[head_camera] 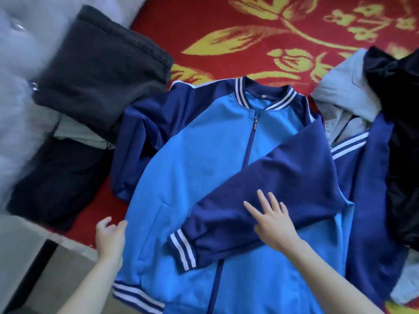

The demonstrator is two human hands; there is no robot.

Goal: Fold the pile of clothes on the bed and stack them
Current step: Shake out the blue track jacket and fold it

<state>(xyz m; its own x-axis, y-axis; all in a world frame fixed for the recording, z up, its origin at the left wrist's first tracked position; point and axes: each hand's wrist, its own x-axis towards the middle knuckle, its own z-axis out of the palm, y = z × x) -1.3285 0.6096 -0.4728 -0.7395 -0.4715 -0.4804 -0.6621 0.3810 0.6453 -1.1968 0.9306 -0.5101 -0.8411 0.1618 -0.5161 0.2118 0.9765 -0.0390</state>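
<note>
Jacket: a light blue jacket (204, 155) with navy sleeves lies flat and face up on the bed, collar (267, 94) away from the person, zip (249, 141) closed, striped hem band (133, 293) nearest the person.
Folded sleeve: the sleeve on the person's right (283, 173) is laid slantwise across the jacket front, and its white-striped cuff (183, 250) rests on the light blue panel left of the zip.
Other sleeve: the left sleeve (145, 123) lies bunched beside the body of the jacket, not folded in.
Right hand: the right hand (274, 223) lies flat on the folded sleeve, fingers straight and spread, palm down.
Left hand: the left hand (110, 239) is at the jacket's left side edge with fingers loosely curled. Whether it pinches the cloth cannot be told.
Hands together: well apart, one on each side of the zip.
Folded stack: to the left, dark grey jeans (102, 71) lie on a pale garment (77, 132), with a dark navy garment (56, 180) under it.
Unfolded pile: to the right a grey garment (340, 96), a black garment (399, 87) and a navy piece with white stripes (371, 177) lie heaped, touching the jacket's right side.
Bed cover: red with yellow flowers (249, 30), under everything.
Far left: something pale and fluffy (18, 53), blurred.
</note>
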